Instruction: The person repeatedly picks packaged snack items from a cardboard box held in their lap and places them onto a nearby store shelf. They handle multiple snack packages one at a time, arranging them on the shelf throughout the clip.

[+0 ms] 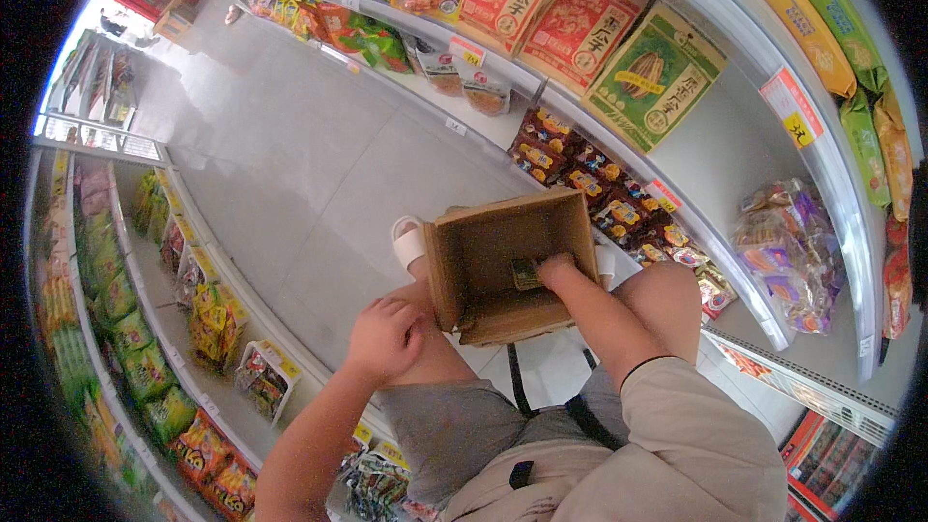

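Note:
An open cardboard box (506, 320) stands between my knees, its mouth turned up toward me. My right hand (555, 271) reaches down inside it, fingers closed at the edge of a small dark green and gold packet (525, 274). The fingertips are partly hidden. My left hand (385, 336) rests on my left knee, loosely curled, with nothing visible in it. The rest of the box's inside shows bare brown cardboard.
At the right, shelves carry large red seed bags (585, 24), a green seed bag (657, 77), brown snack packs (585, 179) and a clear bundle of sweets (793, 256). More shelves with green snack bags (145, 372) line the left. A grey tiled aisle (290, 145) runs between them.

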A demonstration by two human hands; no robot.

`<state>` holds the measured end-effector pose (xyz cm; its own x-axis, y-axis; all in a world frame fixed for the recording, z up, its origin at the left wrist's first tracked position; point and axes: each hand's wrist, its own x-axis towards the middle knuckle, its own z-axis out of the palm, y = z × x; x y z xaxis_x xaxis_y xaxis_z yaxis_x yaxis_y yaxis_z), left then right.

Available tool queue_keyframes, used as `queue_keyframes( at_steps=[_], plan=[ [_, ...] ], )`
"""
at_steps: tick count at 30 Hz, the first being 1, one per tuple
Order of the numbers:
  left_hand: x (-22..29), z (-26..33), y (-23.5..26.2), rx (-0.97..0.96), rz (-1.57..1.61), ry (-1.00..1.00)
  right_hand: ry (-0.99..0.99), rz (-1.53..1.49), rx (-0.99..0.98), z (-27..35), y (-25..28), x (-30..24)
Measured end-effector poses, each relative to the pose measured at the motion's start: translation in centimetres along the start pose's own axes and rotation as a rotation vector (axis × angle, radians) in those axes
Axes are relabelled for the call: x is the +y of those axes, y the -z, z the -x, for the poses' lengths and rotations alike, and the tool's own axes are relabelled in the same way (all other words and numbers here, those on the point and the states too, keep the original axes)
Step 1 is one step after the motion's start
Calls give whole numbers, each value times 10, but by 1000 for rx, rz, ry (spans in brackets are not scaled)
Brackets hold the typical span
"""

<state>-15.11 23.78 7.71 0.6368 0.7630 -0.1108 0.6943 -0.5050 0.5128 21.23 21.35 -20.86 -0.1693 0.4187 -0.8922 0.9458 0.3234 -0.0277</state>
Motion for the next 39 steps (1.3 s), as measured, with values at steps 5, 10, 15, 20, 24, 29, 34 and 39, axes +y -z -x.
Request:
queue_keyframes(
  at_steps=[5,10,15,20,24,29,34,39],
  plan=[
    [3,-4,-2,43,-6,3,-9,13,-57,10,7,-7],
    [7,-5,-4,-17,-42,87,152,-480,260,61,62,-9],
    [7,-8,-17,-61,-84,104,382,-716,913,169,131,7],
    [2,4,-23,-3,-40,126,411,-773,1567,295,181,47],
    [-1,10,-35,72,-55,198,96,-1012,1610,331,196,115],
    [8,13,-19,-1,-177,222,-431,-1716,1627,251,183,194],
    [9,11,-22,-8,-159,210,-346,-2023,1384,237,174,223],
    [17,9,-17,22,-212,198,-226,-2086,1287,228,173,245]
  ],
)
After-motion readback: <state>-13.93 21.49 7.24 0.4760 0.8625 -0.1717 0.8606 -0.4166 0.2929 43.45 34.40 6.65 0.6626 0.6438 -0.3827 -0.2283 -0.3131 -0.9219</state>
